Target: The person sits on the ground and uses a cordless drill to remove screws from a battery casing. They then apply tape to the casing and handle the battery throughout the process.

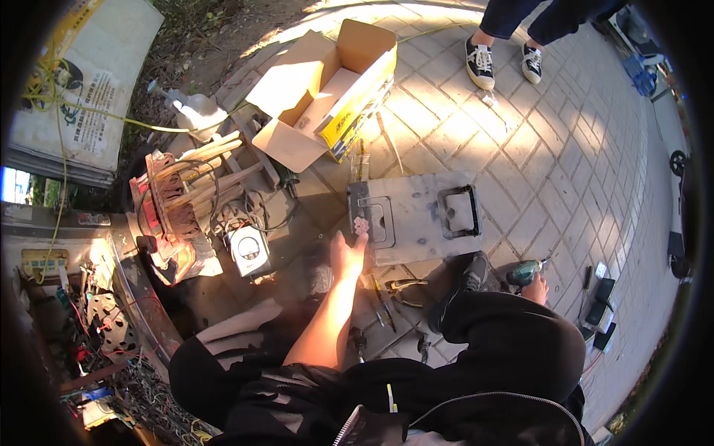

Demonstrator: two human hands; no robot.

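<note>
My left hand (348, 259) reaches over the near left edge of a grey plastic case (418, 214), which lies on the paving. A small pinkish piece (361, 226) shows at its fingertips; whether the fingers grip it I cannot tell. Beside my right knee, my right hand (536, 291) is around a green power drill (523, 273), whose bit points away to the right. Pliers with yellow handles (406, 287) and a thin screwdriver-like tool (382, 306) lie on the ground just below the case.
An open cardboard box (357, 128) stands beyond the case. An analog meter (247, 251) sits left, near a red tool bag (167, 217) with wooden handles. Small dark boxes (599, 306) lie right. A person's shoes (481, 64) are at the top. Wire clutter (134, 384) fills the lower left.
</note>
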